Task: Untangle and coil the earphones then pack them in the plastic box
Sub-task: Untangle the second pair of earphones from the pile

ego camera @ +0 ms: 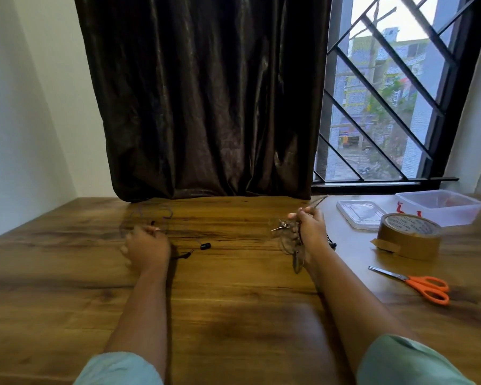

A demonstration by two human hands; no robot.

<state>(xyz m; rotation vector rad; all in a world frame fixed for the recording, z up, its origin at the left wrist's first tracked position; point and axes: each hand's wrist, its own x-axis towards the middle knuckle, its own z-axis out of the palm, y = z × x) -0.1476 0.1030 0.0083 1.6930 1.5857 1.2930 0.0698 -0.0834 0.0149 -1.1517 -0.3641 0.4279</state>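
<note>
Two hands work over the wooden tabletop (233,301) in the head view. The left hand (147,247) lies low on the wood and is blurred. Its grip seems closed on a thin black earphone cable (184,255), which also loops faintly beyond the hand toward the dark curtain (206,93). One black earbud (205,246) lies just right of that hand. The right hand (311,232) is raised, its grip closed round a tangled earphone bundle (286,240) with a metal plug (281,227) sticking out to the left. Well to the right sit the open plastic box (456,215), its lid (360,215) just beside it, a brown tape roll (408,240) and orange scissors (425,287).
</note>
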